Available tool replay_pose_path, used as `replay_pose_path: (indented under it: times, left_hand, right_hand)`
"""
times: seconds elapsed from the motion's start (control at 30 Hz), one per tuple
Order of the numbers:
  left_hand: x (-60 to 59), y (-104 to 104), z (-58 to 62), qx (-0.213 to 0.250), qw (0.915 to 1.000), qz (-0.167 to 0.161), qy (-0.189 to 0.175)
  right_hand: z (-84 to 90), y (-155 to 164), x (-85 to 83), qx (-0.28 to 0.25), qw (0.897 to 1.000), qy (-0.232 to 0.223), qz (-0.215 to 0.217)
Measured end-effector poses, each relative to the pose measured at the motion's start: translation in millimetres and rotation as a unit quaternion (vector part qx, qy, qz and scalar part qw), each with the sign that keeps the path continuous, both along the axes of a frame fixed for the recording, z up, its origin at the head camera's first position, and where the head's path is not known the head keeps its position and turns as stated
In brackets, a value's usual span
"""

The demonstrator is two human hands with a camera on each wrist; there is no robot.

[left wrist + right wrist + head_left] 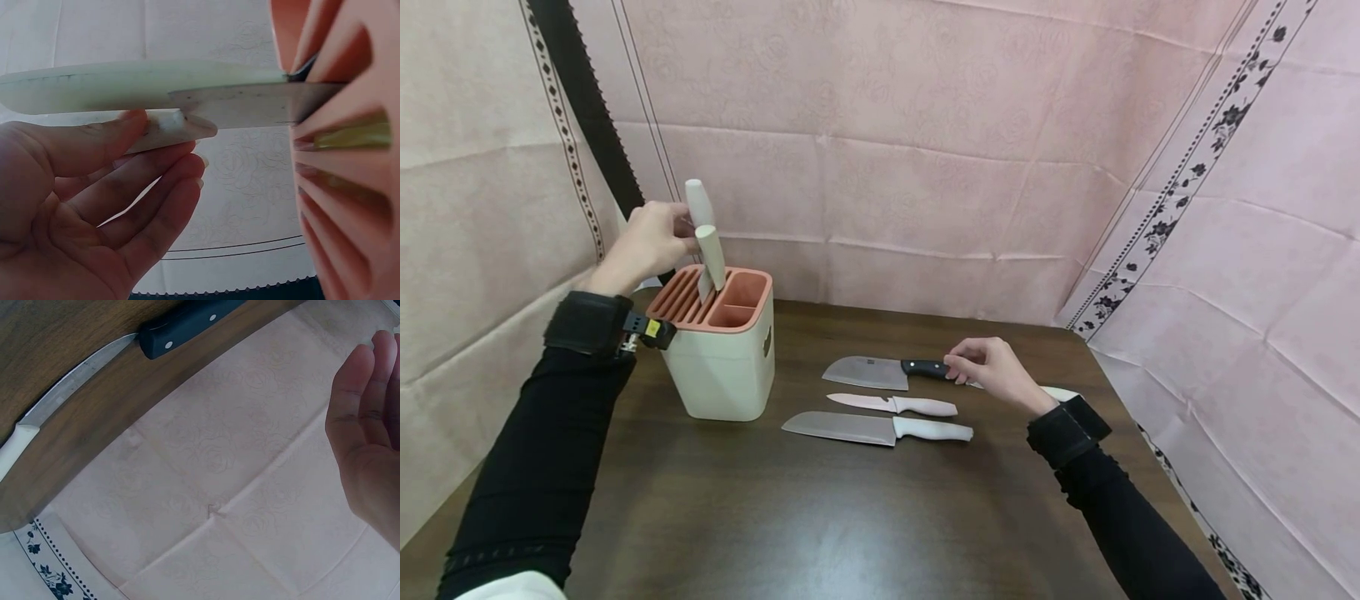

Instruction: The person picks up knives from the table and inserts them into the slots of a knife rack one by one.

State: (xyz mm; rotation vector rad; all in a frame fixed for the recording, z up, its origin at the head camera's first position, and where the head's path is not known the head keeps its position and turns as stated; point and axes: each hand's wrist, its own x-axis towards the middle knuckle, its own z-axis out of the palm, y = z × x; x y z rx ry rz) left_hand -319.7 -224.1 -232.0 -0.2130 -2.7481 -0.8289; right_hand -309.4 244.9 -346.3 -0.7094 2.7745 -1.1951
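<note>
My left hand (651,242) pinches the white handle (698,202) of a knife above the knife holder (718,383). Its blade (250,103) points into the slotted pink top, the tip hidden inside. Close beside it, a second knife with a pale green handle (712,258) stands in the holder. My right hand (992,371) appears over the black handle of a cleaver (868,372) on the table. In the right wrist view its fingers bend loosely around nothing, apart from the cleaver's black handle (187,328) and a curved, white-handled knife (78,378).
Nearer on the brown table (820,517) lie a small white-handled knife (891,404) and a broad white-handled knife (876,427), blades pointing left. The curved knife's white handle (1060,392) shows behind my right wrist. Pink cloth (865,192) hangs at the back and both sides.
</note>
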Motion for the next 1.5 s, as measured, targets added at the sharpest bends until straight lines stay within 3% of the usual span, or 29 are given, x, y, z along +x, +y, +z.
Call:
replay_pose_path:
  times: [0.57,0.87,1.5]
  left_hand:
    - [-7.2,-3,-10.5,-0.023,0.9996,-0.011,-0.010]
    - [-6.8,-4,-15.9,-0.017,0.9992,-0.016,-0.034]
    - [-7.5,-3,-17.0,-0.024,0.9990,-0.020,-0.031]
  right_hand:
    - [-5.5,3,3.6,-0.002,1.000,-0.005,-0.005]
    - [18.7,-6,25.3,-0.004,1.000,-0.016,0.006]
    - [17.9,-2,26.4,-0.013,1.000,-0.025,0.005]
